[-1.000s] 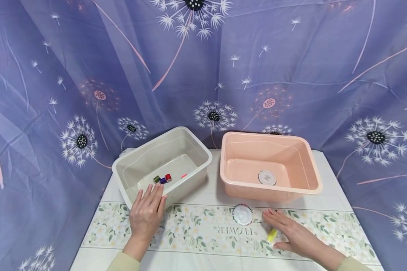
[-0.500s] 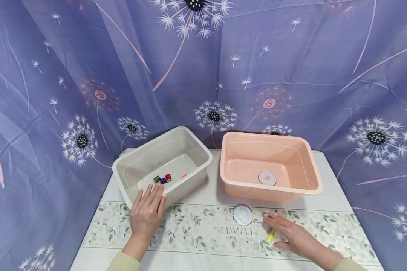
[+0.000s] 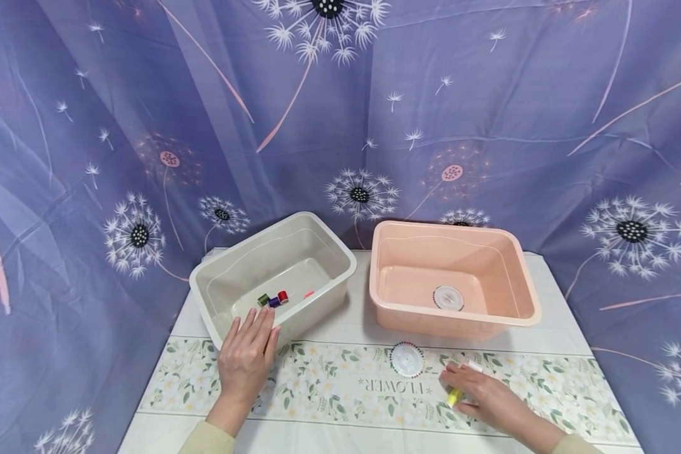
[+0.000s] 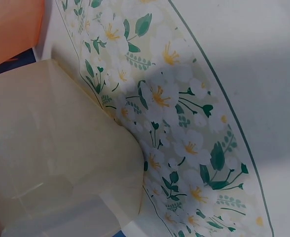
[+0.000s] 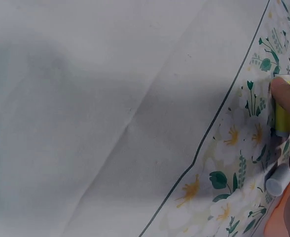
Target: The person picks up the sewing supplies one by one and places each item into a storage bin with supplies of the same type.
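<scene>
My left hand point(image 3: 245, 358) lies over the front rim of the grey bin point(image 3: 335, 291), its fingers straight and reaching inside. Beyond the fingertips sit green, purple and red thread spools point(image 3: 282, 297). A pink bit point(image 3: 309, 294) shows above the front wall. My right hand point(image 3: 482, 394), low over the floral strip, pinches a yellow thread spool point(image 3: 454, 396); in the right wrist view a fingertip point(image 5: 281, 85) lies on one end of the yellow spool point(image 5: 282, 118). Just behind those fingers is a pale spool point(image 3: 473, 366), seen in the right wrist view as a whitish cylinder point(image 5: 278, 180).
A peach bin point(image 3: 454, 321) stands at the back right with a pin wheel point(image 3: 448, 298) inside. Another round pin wheel point(image 3: 407, 360) with coloured heads lies on the tablecloth point(image 3: 329, 435), left of my right hand. A purple dandelion curtain point(image 3: 295, 183) hangs behind the table.
My right hand's fingers have drawn in around the yellow spool, and the pale spool behind them has come into sight. The left hand stays where it was on the grey bin.
</scene>
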`<state>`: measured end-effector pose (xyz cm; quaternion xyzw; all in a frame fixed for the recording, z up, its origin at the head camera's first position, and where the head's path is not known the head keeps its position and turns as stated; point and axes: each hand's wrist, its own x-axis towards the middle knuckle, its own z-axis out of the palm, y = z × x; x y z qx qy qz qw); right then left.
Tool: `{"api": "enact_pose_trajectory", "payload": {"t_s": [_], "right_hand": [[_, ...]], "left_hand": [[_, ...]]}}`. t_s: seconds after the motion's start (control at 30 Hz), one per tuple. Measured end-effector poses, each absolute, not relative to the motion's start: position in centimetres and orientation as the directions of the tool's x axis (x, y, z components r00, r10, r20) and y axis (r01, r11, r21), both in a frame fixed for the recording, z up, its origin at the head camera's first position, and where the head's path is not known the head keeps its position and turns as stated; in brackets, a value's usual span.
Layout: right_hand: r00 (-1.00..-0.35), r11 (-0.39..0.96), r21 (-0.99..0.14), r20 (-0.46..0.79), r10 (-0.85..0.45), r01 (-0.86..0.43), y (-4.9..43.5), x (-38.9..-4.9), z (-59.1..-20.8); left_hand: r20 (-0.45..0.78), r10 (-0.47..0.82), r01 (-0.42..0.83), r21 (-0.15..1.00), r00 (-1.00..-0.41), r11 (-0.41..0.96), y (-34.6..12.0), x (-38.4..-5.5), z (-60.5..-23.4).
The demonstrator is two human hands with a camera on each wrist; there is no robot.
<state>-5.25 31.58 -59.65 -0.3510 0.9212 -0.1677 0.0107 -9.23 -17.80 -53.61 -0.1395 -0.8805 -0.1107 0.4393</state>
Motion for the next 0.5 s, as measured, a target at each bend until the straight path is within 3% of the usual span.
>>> {"api": "enact_pose_trajectory", "payload": {"t_s": [0.5], "right_hand": [[-0.680, 0.660, -0.176, 0.279, -0.678, -0.731, 31.2, -5.8, -61.0]], "left_hand": [[0.801, 0.146, 0.339, 0.075, -0.580, 0.938, -17.8, -9.2, -53.8]]}}
